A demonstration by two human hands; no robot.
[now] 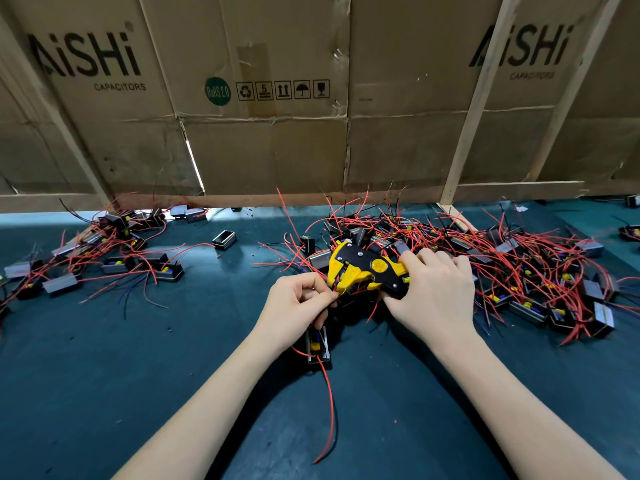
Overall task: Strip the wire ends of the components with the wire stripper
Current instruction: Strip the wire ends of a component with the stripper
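Reaching in from the bottom edge, two bare forearms run up to the middle of the dark green counter. Under the left wrist lies one component, a small black case half hidden by the hand, with a long red wire trailing toward the viewer. The left hand has its fingers curled, its grip pinched on a red wire end at the nose of the wire stripper; the exact point of contact is hard to make out. The right hand has its grip clamped round the yellow-and-black stripper's handles, which its palm mostly hides. Beyond, a dense heap of components with tangled red wires fills the right side, too many to count. A smaller pile lies at the left, partly cut off by the frame edge. One empty black case sits alone between them. Flattened cardboard boxes printed AiSHi close off the far side.
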